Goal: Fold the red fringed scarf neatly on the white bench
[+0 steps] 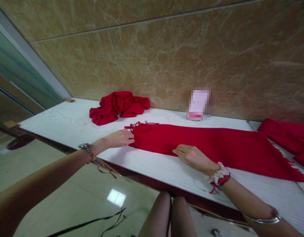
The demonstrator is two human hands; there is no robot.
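Observation:
A long red scarf [216, 141] lies flat along the white board, its right-hand fringe spread out and the strands at its left end bunched and twisted. At the left end, my left hand [121, 138] has its fingers closed on the corner of the cloth. My right hand [191, 156] is partway along the near edge, fingers curled together in a pinch on the border. The fingertips of both hands are partly hidden from this angle. A crumpled heap of red cloth [119, 107] sits beyond my left hand, apart from the scarf.
The white tabletop [55, 120] runs along a brown marbled wall [154, 62]. A blurred-out pink, upright object [198, 103] leans near the wall. More red cloth [282, 133] lies at the far right. Dark straps [92, 223] trail over the tiled floor by my legs.

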